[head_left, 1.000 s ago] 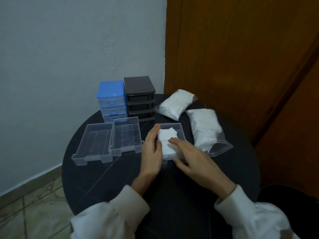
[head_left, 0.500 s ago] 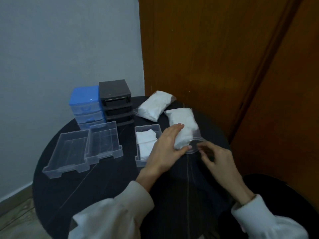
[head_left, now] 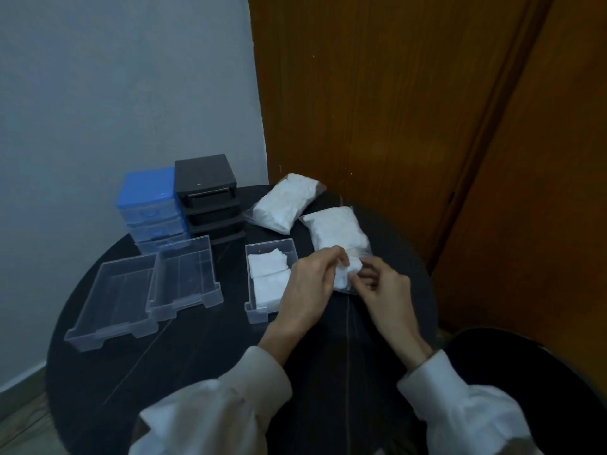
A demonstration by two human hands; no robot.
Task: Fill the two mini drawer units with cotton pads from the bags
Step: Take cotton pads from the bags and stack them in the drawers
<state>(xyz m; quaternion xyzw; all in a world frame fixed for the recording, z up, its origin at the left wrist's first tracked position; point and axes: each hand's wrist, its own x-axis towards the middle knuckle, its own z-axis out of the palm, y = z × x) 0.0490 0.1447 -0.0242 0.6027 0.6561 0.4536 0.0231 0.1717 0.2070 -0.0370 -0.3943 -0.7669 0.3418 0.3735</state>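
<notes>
Two mini drawer units stand side by side at the back of the round dark bench (head_left: 184,362): a blue unit (head_left: 149,205) on the left and a black unit (head_left: 208,195) touching it on the right. Three clear drawers lie out on the bench: two empty drawers, the left one (head_left: 111,303) and the middle one (head_left: 184,277), touch edge to edge, and a third drawer (head_left: 259,310), set apart to the right, holds white cotton pads (head_left: 267,274). Two clear bags of pads lie behind it, the far bag (head_left: 284,203) near the wooden door and the near bag (head_left: 336,231) just in front. Both of the person's hands are at the near bag's open end: the left hand (head_left: 308,290) pinches a wad of pads there, and the right hand (head_left: 384,287) has its fingers curled on the bag's plastic mouth.
</notes>
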